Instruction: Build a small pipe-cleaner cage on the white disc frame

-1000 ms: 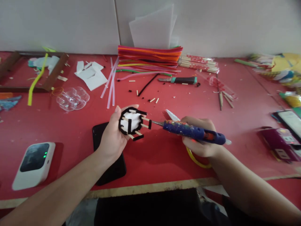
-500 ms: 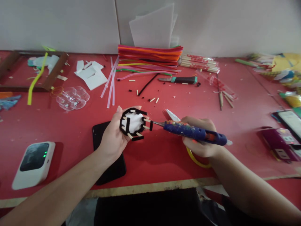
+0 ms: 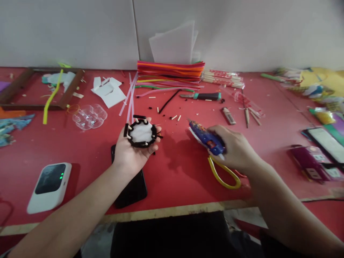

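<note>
My left hand cups a small round craft piece, a white disc ringed with black pipe cleaner and short wooden sticks, face up above a black phone. My right hand is wrapped round a blue glue gun, low over the red table, with its nozzle pointing up and left, away from the craft piece. Yellow-handled scissors lie just under that hand.
A stack of coloured pipe cleaners and white sheets sit at the back. A utility knife, wrapped chopsticks, clear glue sticks, a clear plastic piece and a white device lie around. More clutter fills the right edge.
The glue gun has pulled away from the craft piece and dropped toward the table. My left hand has turned the piece flat, face up. The view has shifted slightly.
</note>
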The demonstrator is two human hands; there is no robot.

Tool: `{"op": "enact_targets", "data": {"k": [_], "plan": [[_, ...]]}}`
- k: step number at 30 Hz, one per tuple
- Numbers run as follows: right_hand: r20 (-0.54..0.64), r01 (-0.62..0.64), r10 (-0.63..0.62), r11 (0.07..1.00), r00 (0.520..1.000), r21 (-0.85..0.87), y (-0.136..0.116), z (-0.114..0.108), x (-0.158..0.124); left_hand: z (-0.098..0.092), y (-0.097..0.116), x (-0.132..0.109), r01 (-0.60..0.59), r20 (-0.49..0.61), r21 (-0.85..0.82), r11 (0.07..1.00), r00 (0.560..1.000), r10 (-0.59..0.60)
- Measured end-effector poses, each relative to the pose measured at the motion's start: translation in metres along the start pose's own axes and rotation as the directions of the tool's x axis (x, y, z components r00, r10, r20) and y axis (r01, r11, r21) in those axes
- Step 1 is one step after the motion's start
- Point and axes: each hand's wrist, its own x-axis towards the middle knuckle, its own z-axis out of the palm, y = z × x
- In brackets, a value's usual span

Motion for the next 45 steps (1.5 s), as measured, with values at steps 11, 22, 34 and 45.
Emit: {"op": "enact_targets", "data": {"k": [11, 22, 34, 45], "plan": [[0.063, -0.19, 0.225, 0.918, 0.972, -0.348, 0.086, -0.031, -0.03, 0.003, 0.006, -0.002, -0.09, -0.086, -0.08, 0.993, 0.993, 0.083], [0.106, 0.203, -0.19, 0.971, 0.976, -0.125, -0.011, 0.002, 0.042, 0.001, 0.01, -0.002, -0.151, -0.098, -0.04, 0.988, 0.984, 0.147], [0.222, 0.498, -0.516, 0.857, 0.828, 0.133, -0.068, 0.071, 0.111, 0.004, 0.007, -0.003, -0.043, -0.083, -0.017, 0.999, 0.996, 0.041], [0.156, -0.139, 0.021, 0.583, 0.988, 0.8, -0.053, 0.051, 0.086, 0.007, 0.0, -0.004, 0.037, -0.037, 0.018, 0.999, 0.999, -0.037]]}}
